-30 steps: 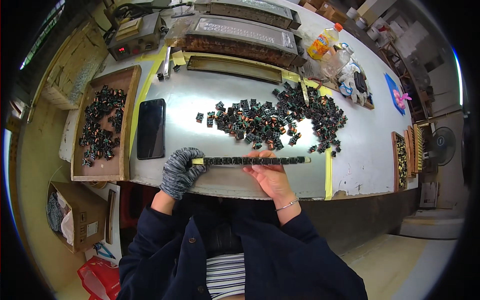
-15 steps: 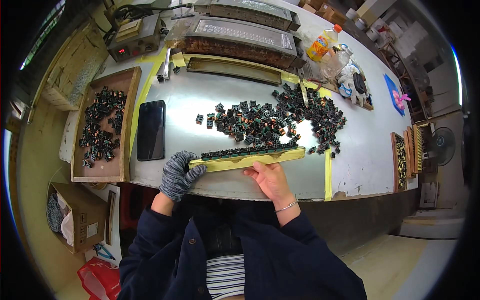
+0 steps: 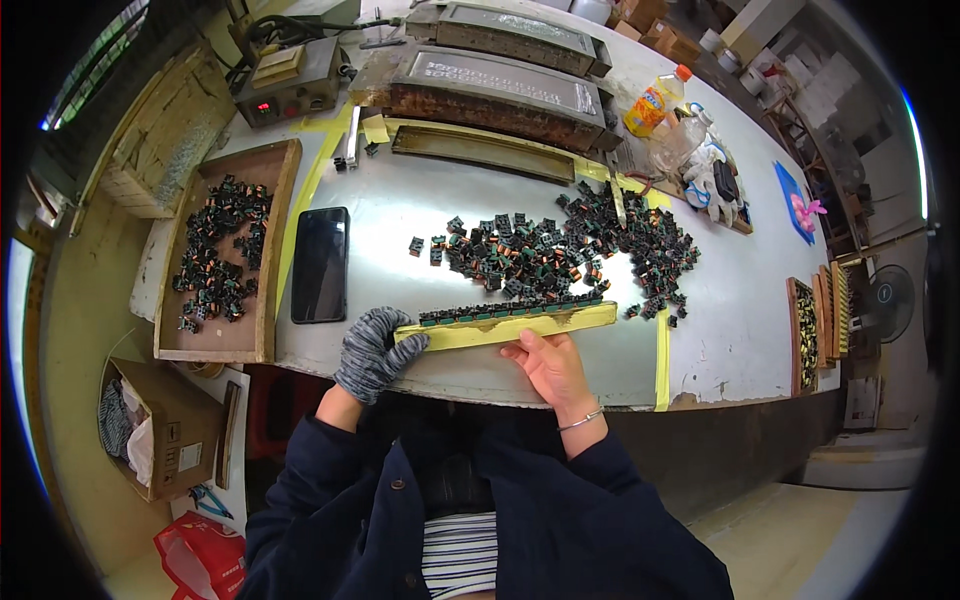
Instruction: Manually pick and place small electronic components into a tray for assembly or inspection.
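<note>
In front of me I hold a long yellow-covered bar [image 3: 500,332], with a row of small black-and-green electronic parts [image 3: 512,307] along its upper side. My left hand [image 3: 376,356], in a grey knitted glove, is closed round the left end. Bare and wearing a bracelet, my right hand [image 3: 556,370] has its thumb and fingertips against the near side, right of the middle. Just beyond the bar lies a large loose pile of coil parts [image 3: 520,250], black with green and copper-coloured bits.
A black phone [image 3: 320,265] lies to the left, beside a wooden tray [image 3: 265,335] of similar parts. At the back are metal-framed machines [image 3: 500,100], a shallow metal trough [image 3: 480,155] and a control box [image 3: 290,85]. A drink bottle [image 3: 655,100] and gloves [image 3: 712,175] sit at right.
The whole view has shifted slightly, so the table appears a little further right and lower. Both hands keep their hold, and the bar has barely moved.
</note>
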A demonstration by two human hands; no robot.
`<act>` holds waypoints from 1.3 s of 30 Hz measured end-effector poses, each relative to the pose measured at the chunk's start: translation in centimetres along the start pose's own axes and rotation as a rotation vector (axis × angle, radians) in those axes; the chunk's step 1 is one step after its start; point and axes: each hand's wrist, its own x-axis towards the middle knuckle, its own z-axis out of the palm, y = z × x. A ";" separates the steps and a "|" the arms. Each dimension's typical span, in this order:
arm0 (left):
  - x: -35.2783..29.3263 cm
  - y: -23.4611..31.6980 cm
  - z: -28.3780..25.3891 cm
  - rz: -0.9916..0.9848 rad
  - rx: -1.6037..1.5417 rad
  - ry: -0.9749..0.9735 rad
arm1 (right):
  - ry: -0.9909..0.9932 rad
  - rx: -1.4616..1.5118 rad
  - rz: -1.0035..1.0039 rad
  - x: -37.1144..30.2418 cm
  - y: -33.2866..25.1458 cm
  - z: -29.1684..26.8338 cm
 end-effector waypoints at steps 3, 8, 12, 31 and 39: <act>-0.8 0.5 -1.9 -0.026 -0.002 0.002 | -0.004 -0.013 -0.004 -0.3 0.5 1.8; -2.9 1.3 -6.7 0.042 0.010 0.018 | -0.024 -0.074 -0.016 -2.4 1.9 5.8; -6.4 0.7 -11.4 0.119 -0.011 0.057 | -0.034 -0.153 -0.066 -6.4 3.2 10.6; -14.4 8.5 -36.4 0.578 0.325 0.344 | -0.627 -0.885 -0.441 -7.7 3.8 42.0; -16.4 0.2 -40.9 0.163 0.511 0.414 | -0.555 -0.826 -0.272 -6.7 3.8 44.4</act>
